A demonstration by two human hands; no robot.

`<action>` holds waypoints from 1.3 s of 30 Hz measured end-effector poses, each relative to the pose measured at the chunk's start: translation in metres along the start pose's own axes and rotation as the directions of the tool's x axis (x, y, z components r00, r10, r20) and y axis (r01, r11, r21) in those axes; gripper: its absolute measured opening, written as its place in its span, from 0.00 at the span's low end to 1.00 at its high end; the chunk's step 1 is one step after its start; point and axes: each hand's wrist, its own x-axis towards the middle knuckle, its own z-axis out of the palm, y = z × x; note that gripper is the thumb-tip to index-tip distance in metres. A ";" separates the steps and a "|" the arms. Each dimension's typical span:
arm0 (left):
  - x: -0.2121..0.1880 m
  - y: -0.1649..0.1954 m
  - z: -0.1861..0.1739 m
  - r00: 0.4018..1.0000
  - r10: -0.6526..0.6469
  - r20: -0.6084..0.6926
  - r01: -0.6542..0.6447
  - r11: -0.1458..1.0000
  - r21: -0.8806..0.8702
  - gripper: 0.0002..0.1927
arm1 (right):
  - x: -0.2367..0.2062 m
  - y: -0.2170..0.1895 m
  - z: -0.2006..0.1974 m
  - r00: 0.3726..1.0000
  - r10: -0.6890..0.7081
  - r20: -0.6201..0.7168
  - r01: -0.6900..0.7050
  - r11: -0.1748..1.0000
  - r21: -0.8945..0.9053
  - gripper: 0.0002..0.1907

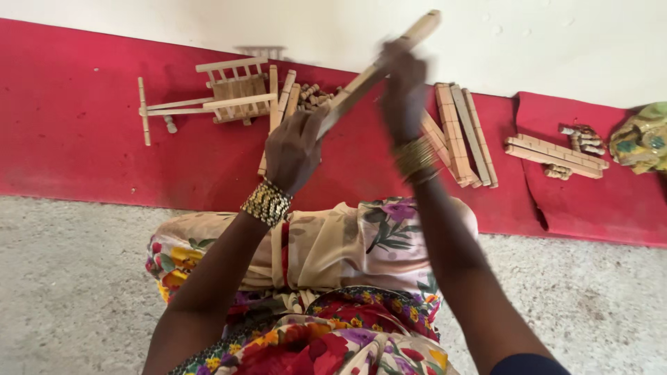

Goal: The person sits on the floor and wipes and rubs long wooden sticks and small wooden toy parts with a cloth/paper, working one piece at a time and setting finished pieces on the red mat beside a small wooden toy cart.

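Note:
Both hands hold one long pale wooden bar [410, 40] that slants up to the right, blurred. My left hand [293, 149] grips its lower end; a beaded bracelet sits on that wrist. My right hand [403, 94] is closed around the bar higher up, with gold bangles on its wrist. Beneath the hands, on the red cloth [83, 125], lie more wooden bars [464, 132] and a partly built wooden frame [222, 94] with slats.
A heap of small wooden pegs [316, 96] lies beside the frame. Further right are two more bars [552, 154], several pegs [585, 137] and a patterned cloth bundle [643, 139]. My lap in floral fabric [326, 278] fills the foreground, on grey carpet [69, 278].

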 end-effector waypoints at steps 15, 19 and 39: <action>-0.013 -0.002 0.008 0.981 -0.169 -0.097 0.137 0.951 -0.276 0.21 | 0.041 -0.025 -0.015 0.875 0.453 -0.172 -0.301 0.786 0.540 0.13; -0.019 -0.004 0.020 0.973 -0.231 -0.025 0.201 0.888 -0.413 0.19 | 0.044 -0.034 -0.031 0.768 0.614 0.180 -0.462 0.337 0.820 0.11; 0.126 -0.040 0.041 0.857 -0.464 -0.225 -0.043 0.370 -0.928 0.20 | 0.006 -0.112 -0.013 0.902 0.357 0.244 -0.409 0.523 0.748 0.11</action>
